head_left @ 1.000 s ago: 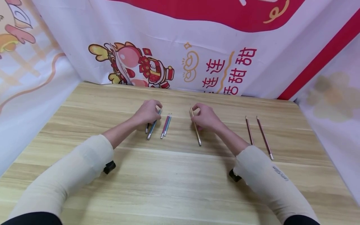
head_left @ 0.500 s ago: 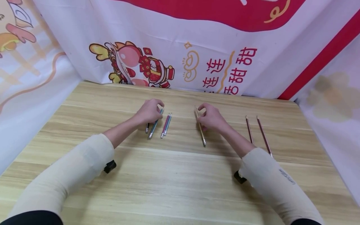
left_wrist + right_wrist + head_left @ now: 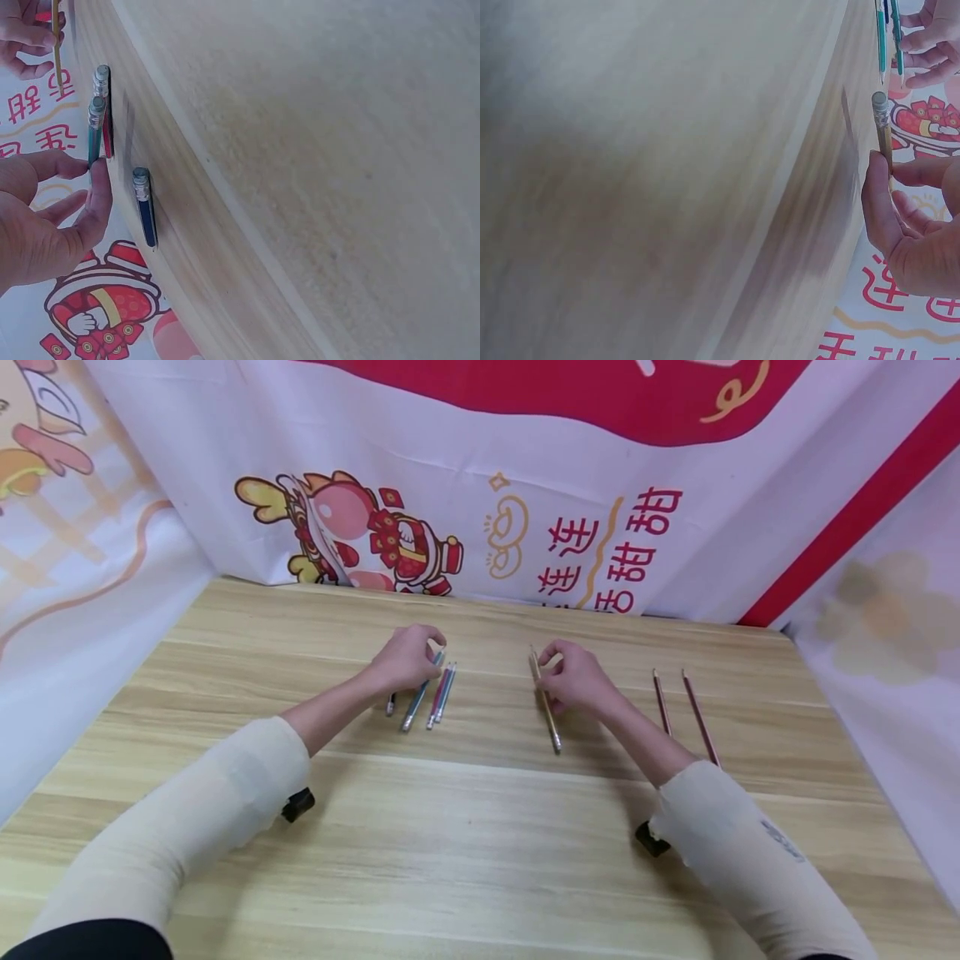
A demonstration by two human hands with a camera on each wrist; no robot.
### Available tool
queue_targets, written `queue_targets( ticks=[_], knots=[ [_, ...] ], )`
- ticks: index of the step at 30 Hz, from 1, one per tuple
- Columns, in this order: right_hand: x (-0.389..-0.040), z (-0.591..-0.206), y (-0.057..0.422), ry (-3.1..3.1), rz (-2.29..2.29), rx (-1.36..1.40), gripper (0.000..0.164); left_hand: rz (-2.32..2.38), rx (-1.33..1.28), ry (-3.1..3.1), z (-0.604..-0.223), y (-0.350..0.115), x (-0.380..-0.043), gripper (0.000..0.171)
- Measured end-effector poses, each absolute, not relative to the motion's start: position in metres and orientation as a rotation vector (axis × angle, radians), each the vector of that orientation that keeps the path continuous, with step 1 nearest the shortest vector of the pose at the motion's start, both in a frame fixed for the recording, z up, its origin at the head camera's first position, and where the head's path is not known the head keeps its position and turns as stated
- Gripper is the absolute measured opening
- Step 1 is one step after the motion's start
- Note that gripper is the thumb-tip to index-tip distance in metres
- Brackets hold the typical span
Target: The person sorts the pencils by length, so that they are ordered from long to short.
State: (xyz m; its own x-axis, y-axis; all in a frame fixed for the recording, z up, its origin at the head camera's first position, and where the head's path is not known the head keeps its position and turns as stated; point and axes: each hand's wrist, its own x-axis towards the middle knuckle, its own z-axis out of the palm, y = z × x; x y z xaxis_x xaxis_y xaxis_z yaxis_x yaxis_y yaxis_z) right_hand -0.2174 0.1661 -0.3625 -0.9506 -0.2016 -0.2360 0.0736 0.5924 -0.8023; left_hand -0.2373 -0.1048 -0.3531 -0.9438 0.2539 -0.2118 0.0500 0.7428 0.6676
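My left hand [image 3: 408,658] pinches a teal pencil [image 3: 416,704] between thumb and fingertip, its eraser end pointing toward me. Just to its right lie a pink pencil [image 3: 437,700] and a blue-teal pencil [image 3: 447,692], side by side. A dark pencil [image 3: 391,705] lies left of the held one, partly hidden by the hand; the left wrist view shows its navy barrel [image 3: 146,217]. My right hand [image 3: 577,678] pinches a gold pencil [image 3: 549,717] near its middle. In the right wrist view the gold pencil's eraser [image 3: 880,101] points toward the camera.
Two dark red pencils lie apart at the right, the nearer one [image 3: 662,700] partly behind my right forearm, the other [image 3: 700,714] farther right. A printed white and red cloth [image 3: 450,452] hangs along the back edge of the wooden table [image 3: 465,843].
My left hand has shifted right with the teal pencil, closer to the pink and blue-teal pair. My right hand has carried the gold pencil to the right.
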Motion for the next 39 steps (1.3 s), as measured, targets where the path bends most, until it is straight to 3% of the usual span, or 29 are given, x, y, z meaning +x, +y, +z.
queue_targets(
  ticks=[39],
  knots=[
    [-0.208,-0.366,0.208,2.526,-1.261,-0.056,0.029,1.182,0.22,2.578,-0.354,-0.095,-0.237,0.04]
  ],
)
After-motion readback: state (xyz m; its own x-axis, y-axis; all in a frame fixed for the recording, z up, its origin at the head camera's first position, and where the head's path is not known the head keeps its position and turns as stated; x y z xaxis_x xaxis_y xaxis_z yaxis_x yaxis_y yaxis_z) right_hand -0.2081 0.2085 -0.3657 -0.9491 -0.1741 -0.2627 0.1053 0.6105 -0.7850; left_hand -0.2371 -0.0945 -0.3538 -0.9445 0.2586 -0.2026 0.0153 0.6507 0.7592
